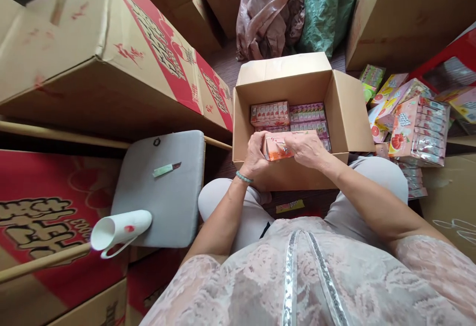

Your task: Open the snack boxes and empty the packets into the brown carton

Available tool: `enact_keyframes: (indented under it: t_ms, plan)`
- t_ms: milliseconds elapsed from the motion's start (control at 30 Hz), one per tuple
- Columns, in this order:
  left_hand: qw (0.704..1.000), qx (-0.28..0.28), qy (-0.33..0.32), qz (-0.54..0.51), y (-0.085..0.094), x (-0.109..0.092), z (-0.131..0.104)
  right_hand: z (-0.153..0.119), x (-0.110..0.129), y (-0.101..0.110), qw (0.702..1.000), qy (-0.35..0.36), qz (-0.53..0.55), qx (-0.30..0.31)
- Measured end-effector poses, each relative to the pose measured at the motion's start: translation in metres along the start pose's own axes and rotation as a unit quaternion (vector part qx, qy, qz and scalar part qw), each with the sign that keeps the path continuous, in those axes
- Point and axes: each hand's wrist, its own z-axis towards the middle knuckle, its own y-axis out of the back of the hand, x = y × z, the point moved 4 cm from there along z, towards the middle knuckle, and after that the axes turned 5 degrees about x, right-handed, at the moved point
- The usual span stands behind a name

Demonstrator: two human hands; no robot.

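Between my two hands is a pink and orange packet box (pixel 278 148), held over the near edge of an open cardboard carton (pixel 293 177). My left hand (pixel 256 153) grips its left end, with a beaded bracelet at the wrist. Closed on the box's right side is my right hand (pixel 308 150). Inside the carton lie a pink pack of small boxes (pixel 269 112) and purple packs (pixel 307 112) in rows. The held box and my hands hide part of these.
Pink packs (pixel 422 130) pile up to the right of the carton. At left, a grey stool (pixel 167 207) bears a box cutter (pixel 167 169) and a white cup (pixel 121 229) on its side. Large cartons (pixel 148 43) stand around, with a green sack (pixel 320 13) behind.
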Motion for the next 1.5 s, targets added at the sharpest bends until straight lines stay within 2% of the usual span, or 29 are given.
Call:
enact_keyframes:
  t_ms: [100,233,533,767,867,1100,1300,1500]
  plan:
    - [0.999,0.01,-0.037,0.007,0.0,-0.014,0.001,-0.004,0.001,-0.005,1.0,0.006,-0.01,0.01]
    - [0.998,0.022,-0.045,0.035,0.0,-0.022,0.006,-0.011,0.0,-0.004,1.0,0.002,-0.014,0.01]
    - [1.0,0.022,-0.001,0.013,-0.002,-0.015,0.008,-0.01,0.002,-0.003,0.999,0.009,-0.036,0.011]
    - [1.0,0.007,0.004,0.018,-0.002,-0.018,0.007,0.0,0.007,0.001,0.997,0.004,-0.061,0.049]
    - [0.998,0.025,-0.003,0.056,-0.004,-0.024,0.006,0.001,0.007,-0.003,0.996,0.02,-0.055,0.069]
    - [0.996,0.037,0.001,0.081,-0.008,-0.03,0.004,0.0,-0.009,-0.02,0.998,0.041,-0.036,0.044]
    - [0.996,0.021,0.015,0.081,0.001,-0.034,0.0,0.007,-0.018,-0.028,0.997,0.076,-0.005,0.012]
    - [0.998,-0.004,0.022,0.064,0.021,-0.035,-0.012,0.014,-0.006,-0.027,0.995,0.099,-0.013,0.017]
